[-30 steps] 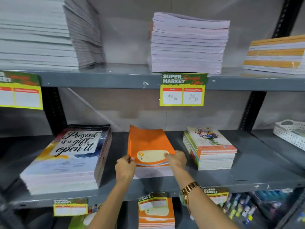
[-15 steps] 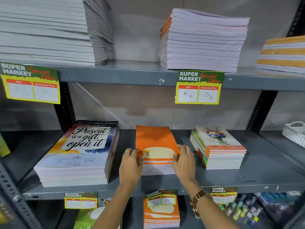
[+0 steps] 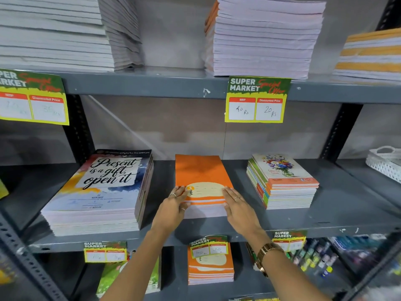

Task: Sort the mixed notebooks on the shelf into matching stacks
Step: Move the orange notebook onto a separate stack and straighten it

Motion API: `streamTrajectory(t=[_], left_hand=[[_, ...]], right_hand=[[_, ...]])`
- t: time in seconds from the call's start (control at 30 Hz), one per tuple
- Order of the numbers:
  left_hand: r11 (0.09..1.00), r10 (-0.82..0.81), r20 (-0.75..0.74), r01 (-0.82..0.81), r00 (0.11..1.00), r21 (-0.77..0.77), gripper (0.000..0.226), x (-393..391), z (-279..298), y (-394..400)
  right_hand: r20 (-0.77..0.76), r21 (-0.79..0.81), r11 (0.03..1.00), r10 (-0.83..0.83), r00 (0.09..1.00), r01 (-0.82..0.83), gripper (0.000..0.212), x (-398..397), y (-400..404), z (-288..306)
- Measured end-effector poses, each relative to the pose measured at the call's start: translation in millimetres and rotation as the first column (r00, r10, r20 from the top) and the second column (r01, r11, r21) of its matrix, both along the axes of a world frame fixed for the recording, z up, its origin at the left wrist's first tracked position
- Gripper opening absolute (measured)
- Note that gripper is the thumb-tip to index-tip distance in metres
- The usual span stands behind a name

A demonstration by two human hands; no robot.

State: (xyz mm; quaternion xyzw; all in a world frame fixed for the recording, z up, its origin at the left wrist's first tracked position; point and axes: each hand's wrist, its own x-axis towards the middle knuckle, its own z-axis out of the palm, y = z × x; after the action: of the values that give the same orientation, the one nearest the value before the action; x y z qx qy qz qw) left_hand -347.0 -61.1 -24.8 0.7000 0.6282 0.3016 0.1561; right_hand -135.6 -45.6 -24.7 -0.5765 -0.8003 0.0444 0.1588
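Note:
A stack of orange notebooks [image 3: 200,170] with a cream label lies in the middle of the grey middle shelf [image 3: 325,218]. My left hand [image 3: 173,208] rests flat against its front left corner, fingers stretched out on the top cover's edge. My right hand [image 3: 238,209], with a gold watch on the wrist, lies flat against the front right corner. Neither hand is closed around the stack. To the left sits a large stack of "Present is a gift, open it" notebooks [image 3: 102,185]. To the right stands a stack of floral notebooks [image 3: 282,181] with mixed coloured spines.
Tall pale notebook stacks [image 3: 264,40] fill the upper shelf, with price tags [image 3: 257,99] on its front edge. A white basket [image 3: 386,161] sits at the far right. Below, another orange stack [image 3: 210,268] and green books [image 3: 130,276] lie on the lower shelf.
My hands went from gripping the orange stack's front corners to lying flat against its two sides. The view has shifted closer and slightly leftward.

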Motion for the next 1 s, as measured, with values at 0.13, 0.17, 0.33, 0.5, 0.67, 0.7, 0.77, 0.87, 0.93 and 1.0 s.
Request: streamTrajectory(t=[0.13, 0.17, 0.33, 0.5, 0.67, 0.7, 0.77, 0.87, 0.93, 1.0], left_hand=[[1.000, 0.009, 0.073, -0.009, 0.997, -0.001, 0.044, 0, -1, -1], [1.000, 0.008, 0.080, -0.008, 0.997, 0.001, 0.044, -1, -2, -1], [1.000, 0.011, 0.134, -0.013, 0.991, 0.014, 0.043, -1, -5, -1], [0.999, 0.034, 0.199, -0.038, 0.980, 0.015, 0.042, 1, -5, -3], [0.997, 0.059, 0.174, -0.066, 0.983, 0.034, 0.043, 3, -6, -5], [0.997, 0.066, 0.171, -0.073, 0.983, 0.035, 0.043, 4, -7, -6], [0.996, 0.072, 0.179, -0.080, 0.981, 0.035, 0.044, 4, -7, -6], [0.995, 0.068, 0.183, -0.079, 0.981, 0.057, 0.044, 4, -8, -7], [0.993, 0.070, 0.167, -0.084, 0.984, 0.079, 0.043, 4, -9, -7], [0.992, 0.073, 0.146, -0.086, 0.987, 0.088, 0.042, 4, -9, -7]], right_hand=[[-0.035, 0.009, 1.000, -0.011, 0.999, 0.012, 0.049, 2, 0, -3], [-0.033, 0.028, 1.000, -0.011, 0.999, 0.012, 0.048, 3, 0, -3], [-0.037, 0.137, 0.990, -0.004, 0.999, 0.009, 0.045, 4, -1, -5], [-0.005, 0.237, 0.971, -0.026, 1.000, 0.026, 0.036, 3, 3, -11], [0.079, 0.251, 0.968, -0.047, 0.996, 0.026, 0.042, 3, 5, -11], [0.085, 0.251, 0.968, -0.050, 0.995, 0.027, 0.043, 3, 4, -11], [0.073, 0.244, 0.969, -0.049, 0.996, 0.030, 0.043, 3, 5, -11], [0.031, 0.235, 0.971, -0.042, 0.999, 0.033, 0.039, 3, 5, -13], [-0.024, 0.199, 0.980, -0.021, 0.999, 0.025, 0.037, 3, 4, -9], [-0.019, 0.168, 0.986, -0.005, 1.000, 0.008, 0.040, 3, 3, -6]])
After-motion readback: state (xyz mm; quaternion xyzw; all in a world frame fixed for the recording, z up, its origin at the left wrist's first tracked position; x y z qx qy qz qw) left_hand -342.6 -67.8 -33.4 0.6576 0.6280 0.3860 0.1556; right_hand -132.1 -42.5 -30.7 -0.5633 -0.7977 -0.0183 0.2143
